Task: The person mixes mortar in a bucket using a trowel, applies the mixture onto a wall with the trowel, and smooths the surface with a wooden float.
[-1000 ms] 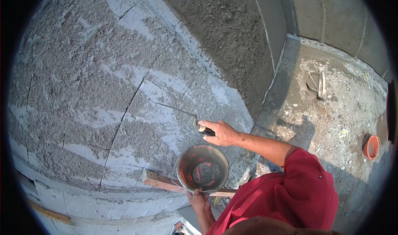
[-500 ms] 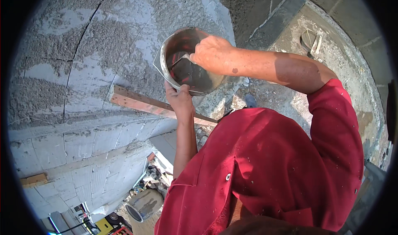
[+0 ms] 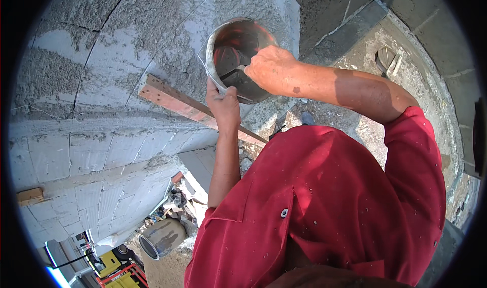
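A round bucket (image 3: 248, 31) with a mortar-smeared wall is tilted toward me, showing its inside. My left hand (image 3: 224, 107) grips the near rim, its thumb lying over the edge. Reaching in from the right, my right hand (image 3: 271, 71) is closed around the handle of a trowel (image 3: 232, 74). The trowel's bent metal neck and dark blade are inside the bucket, near the inner wall. My fist hides its grip, and how much mortar lies at the bottom is hard to tell. The bucket's wire handle (image 3: 202, 59) hangs at the left side.
A wooden beam (image 3: 175, 99) juts out below the bucket, beside a wall of pale blocks (image 3: 96, 90) partly coated with rough mortar. Lower down lie another bucket (image 3: 162, 237) on its side, rubble (image 3: 175, 199) and yellow and red equipment (image 3: 119, 270). Strap-like items (image 3: 389, 62) rest at right.
The bucket and both hands appear slightly higher and farther right in view, as the whole view shifts. Inside the bucket, the trowel has moved lower, toward the near rim.
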Tool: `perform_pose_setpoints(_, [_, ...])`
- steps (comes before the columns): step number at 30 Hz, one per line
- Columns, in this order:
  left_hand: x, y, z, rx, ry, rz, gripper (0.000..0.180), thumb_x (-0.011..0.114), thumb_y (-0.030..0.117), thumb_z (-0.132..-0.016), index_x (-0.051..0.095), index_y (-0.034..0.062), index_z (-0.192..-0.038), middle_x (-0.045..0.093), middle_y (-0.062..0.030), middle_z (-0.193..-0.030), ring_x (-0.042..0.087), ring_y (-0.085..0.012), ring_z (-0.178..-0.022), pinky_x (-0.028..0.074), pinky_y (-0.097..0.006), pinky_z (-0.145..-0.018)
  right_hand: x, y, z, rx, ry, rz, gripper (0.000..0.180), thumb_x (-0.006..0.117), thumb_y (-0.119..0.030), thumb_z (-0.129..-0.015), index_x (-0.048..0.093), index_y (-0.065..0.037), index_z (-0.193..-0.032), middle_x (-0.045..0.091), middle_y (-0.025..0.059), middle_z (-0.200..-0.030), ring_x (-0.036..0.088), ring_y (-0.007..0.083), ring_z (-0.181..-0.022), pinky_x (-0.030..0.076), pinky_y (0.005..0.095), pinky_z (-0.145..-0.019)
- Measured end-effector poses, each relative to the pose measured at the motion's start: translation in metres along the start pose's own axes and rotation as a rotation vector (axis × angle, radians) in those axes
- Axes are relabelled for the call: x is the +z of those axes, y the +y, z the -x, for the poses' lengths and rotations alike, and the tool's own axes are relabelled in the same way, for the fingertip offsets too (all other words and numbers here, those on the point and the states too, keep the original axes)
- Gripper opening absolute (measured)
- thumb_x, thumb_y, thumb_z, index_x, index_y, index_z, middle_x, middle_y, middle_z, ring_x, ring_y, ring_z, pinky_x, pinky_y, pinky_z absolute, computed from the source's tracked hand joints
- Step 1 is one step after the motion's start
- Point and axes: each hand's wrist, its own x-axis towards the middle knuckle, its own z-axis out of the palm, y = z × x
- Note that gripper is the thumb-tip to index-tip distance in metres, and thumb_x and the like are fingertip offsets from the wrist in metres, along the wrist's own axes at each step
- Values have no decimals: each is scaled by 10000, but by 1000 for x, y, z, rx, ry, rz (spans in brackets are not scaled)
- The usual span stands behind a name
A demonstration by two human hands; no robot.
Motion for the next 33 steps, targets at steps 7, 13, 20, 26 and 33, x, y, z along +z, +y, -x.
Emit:
perform_pose_setpoints(7, [-16,-1,-7,-34,71,99,627,489,-134,-803,550,-44,-1420,650,-99,-1290,628,-165,-1125,475,-287,-1005,38,-2,-25,77,-210,60,211,687,-102,-850,726,-44,-1049,766,172,-911,777,288,-895,611,409,-767])
perform_pose_setpoints(13, [-21,4,-8,60,70,-75,637,511,-112,-807,533,-58,-1442,651,-105,-1291,625,-175,-1139,469,-294,-1019,11,49,-60,262,28,-44,192,677,-129,-870,750,-53,-1030,768,173,-910,767,298,-880,602,428,-742])
perform_pose_setpoints(20, [-16,17,-9,153,-15,-266,643,550,-79,-824,517,-57,-1465,646,-131,-1314,601,-200,-1198,454,-300,-1038,33,113,-46,323,-601,-769,271,684,-236,-936,709,-40,-1122,652,96,-709,599,184,-500,493,363,-472])
perform_pose_setpoints(26, [8,27,-31,-12,-183,-90,635,539,-89,-828,525,-43,-1461,624,-125,-1345,597,-177,-1193,467,-300,-1034,77,129,8,424,-691,-1438,368,695,-351,-986,693,-136,-1285,575,-21,-704,498,57,-493,413,247,-415])
perform_pose_setpoints(33, [45,-17,-64,-169,-201,98,626,525,-106,-810,521,-16,-1430,627,-96,-1282,621,-169,-1105,506,-299,-968,115,85,35,505,-403,-1855,428,684,-331,-970,611,-144,-1348,547,-39,-725,504,49,-519,384,244,-420])
